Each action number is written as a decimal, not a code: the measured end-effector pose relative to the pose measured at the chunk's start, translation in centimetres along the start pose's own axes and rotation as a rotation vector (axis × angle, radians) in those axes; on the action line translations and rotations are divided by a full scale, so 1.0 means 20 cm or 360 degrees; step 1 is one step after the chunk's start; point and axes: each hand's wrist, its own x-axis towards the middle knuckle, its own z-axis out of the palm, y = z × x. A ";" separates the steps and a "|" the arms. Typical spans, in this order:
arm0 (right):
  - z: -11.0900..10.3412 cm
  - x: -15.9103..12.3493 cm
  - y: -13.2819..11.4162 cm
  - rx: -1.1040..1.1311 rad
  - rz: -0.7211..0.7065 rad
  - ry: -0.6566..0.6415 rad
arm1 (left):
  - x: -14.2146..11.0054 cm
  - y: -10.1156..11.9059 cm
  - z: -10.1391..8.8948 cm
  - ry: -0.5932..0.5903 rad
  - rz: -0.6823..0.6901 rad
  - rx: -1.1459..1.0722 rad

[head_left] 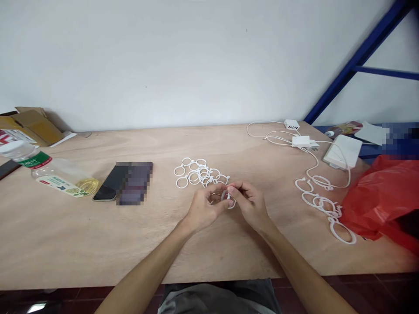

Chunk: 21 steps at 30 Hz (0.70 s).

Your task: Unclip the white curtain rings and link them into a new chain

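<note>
Over the middle of the wooden table, my two hands meet around a white plastic ring. My left hand has its thumb and fingers closed on the ring's left side. From the other side my right hand pinches the ring's upper part between thumb and fingers. Fingers hide much of the ring, and I cannot make out whether a second ring is with it. Just beyond my left hand lies a cluster of similar white rings, several of them overlapping. Small knobs stick out from some of their rims.
More white rings lie at the right beside a red plastic bag. Behind them are white cables with a charger and a white box. At left are a phone, a clear bottle and a cardboard box.
</note>
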 end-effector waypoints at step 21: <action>-0.84 -0.02 -0.04 -0.1838 0.0382 0.0700 | -0.01 -0.14 -0.04 0.0016 0.0560 0.1664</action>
